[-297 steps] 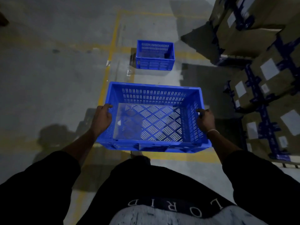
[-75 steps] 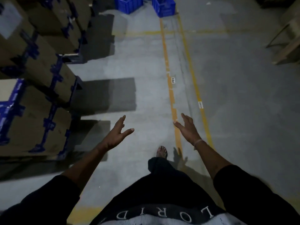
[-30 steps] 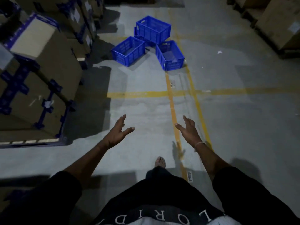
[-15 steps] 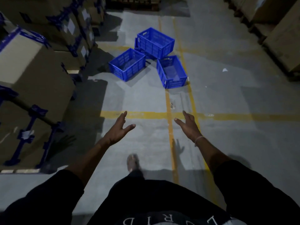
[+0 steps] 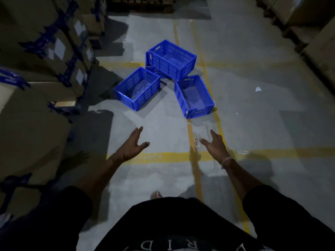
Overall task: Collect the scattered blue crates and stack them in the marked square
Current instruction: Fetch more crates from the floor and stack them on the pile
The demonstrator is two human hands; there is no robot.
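Note:
Three blue slatted crates lie scattered on the grey floor ahead. The left crate [image 5: 138, 88] sits upright. The right crate [image 5: 194, 96] is upright too, on a yellow floor line. The far crate [image 5: 172, 59] rests raised and tilted on another blue crate that is mostly hidden beneath it. My left hand [image 5: 130, 146] and my right hand [image 5: 214, 145] are stretched forward, palms facing each other, fingers straight, holding nothing. Both hands are well short of the crates.
Stacked cardboard boxes [image 5: 41, 57] with blue strapping line the left side. More cartons [image 5: 315, 31] stand at the right. Yellow floor lines [image 5: 172, 156] cross under my hands. A white scrap [image 5: 258, 89] lies on the floor. My foot [image 5: 155, 194] shows below.
A crate I carried earlier is gone from my hands. Over the last second the three crates have come closer and lower in view; my hands stay open and outstretched.

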